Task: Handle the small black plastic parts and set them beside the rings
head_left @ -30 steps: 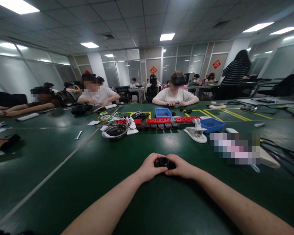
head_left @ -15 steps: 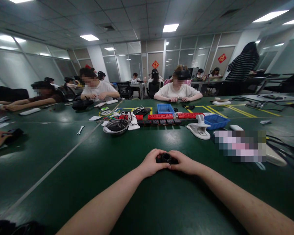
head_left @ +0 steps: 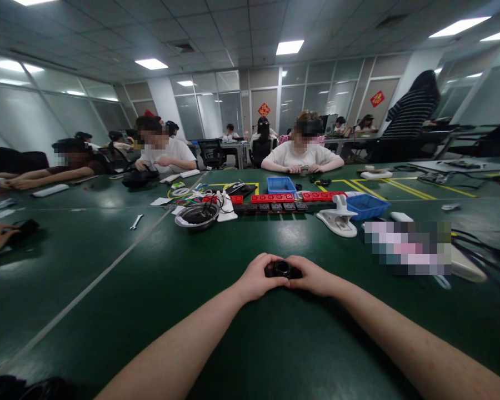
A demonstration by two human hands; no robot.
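A small black part (head_left: 283, 269) with a round opening on top sat on the green counter (head_left: 150, 289), straight ahead of the person and pinched between both hands. The left hand (head_left: 256, 278) closed on its left side and the right hand (head_left: 314, 278) on its right, the fingers (head_left: 270, 262) curled in over its edges so that only the ring and a little of the body showed. What the fingertips were doing underneath could not be made out.

Handled well, a piece this small would want a steady two-sided hold with the hands resting on the counter, the force kept light and even so it would not tilt or slip out sideways, and the opening kept facing up where it could be seen.

Both forearms ran in from the near edge and met at the part, wrists low and bent slightly inward, knuckles up.

Farther off lay a metal bowl (head_left: 197, 215), a row of red blocks (head_left: 273, 198), two blue trays (head_left: 280, 185) and a white clamp (head_left: 339, 219). Other people sat working at the far side of the counter.
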